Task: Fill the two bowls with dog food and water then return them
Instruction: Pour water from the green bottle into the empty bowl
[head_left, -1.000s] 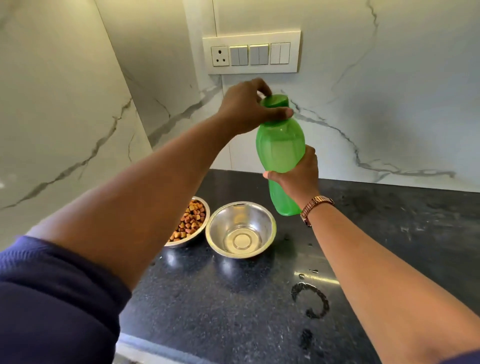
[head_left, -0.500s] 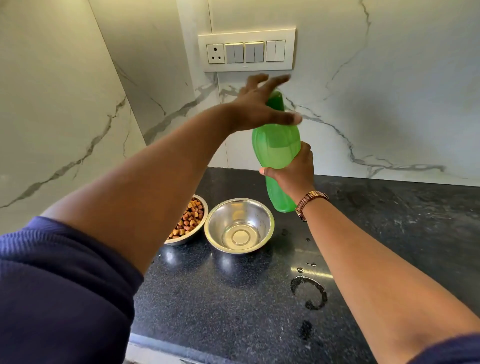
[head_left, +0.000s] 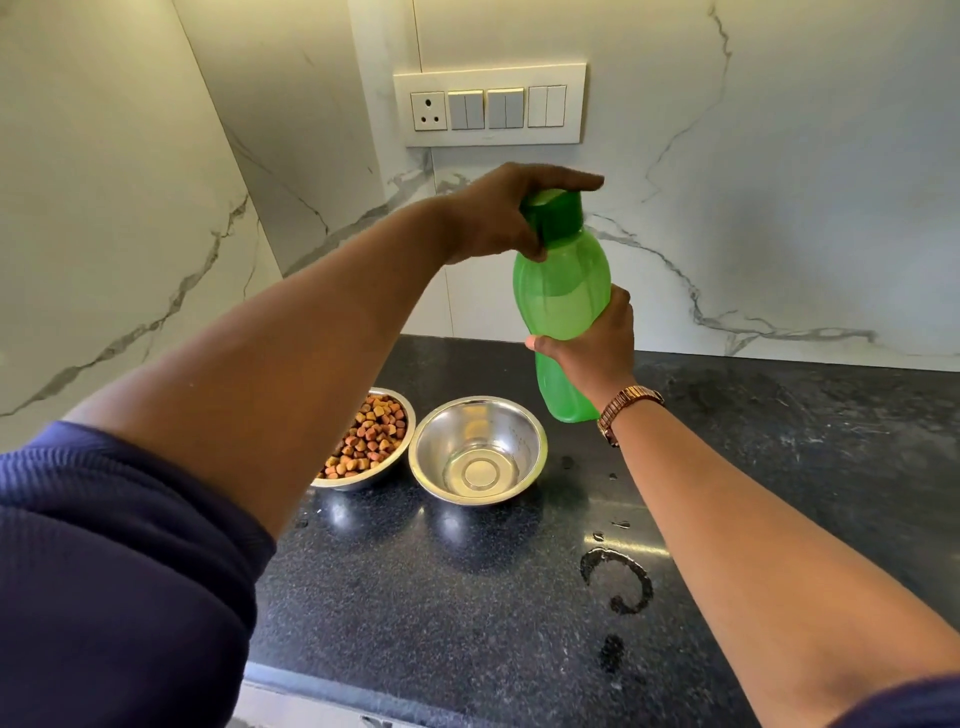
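Note:
Two steel bowls stand side by side on the black counter (head_left: 467, 597). The left bowl (head_left: 400, 441) holds brown kibble and is partly hidden by my left arm. The right bowl (head_left: 478, 449) has a little water at its bottom. A green plastic bottle (head_left: 563, 291) with liquid inside is held upright above the counter, behind and to the right of the bowls. My right hand (head_left: 597, 353) grips its lower body. My left hand (head_left: 498, 213) is closed around its dark green cap (head_left: 558, 213).
A marble wall rises behind the counter with a switch panel (head_left: 491, 106) above the bottle. Another marble wall closes off the left side. Water drops and a wet ring (head_left: 621, 582) lie on the counter near the front right.
My left hand had its fingers spread above the cap half a second ago; now they are wrapped around the cap again. The bottle has stayed about where it was.

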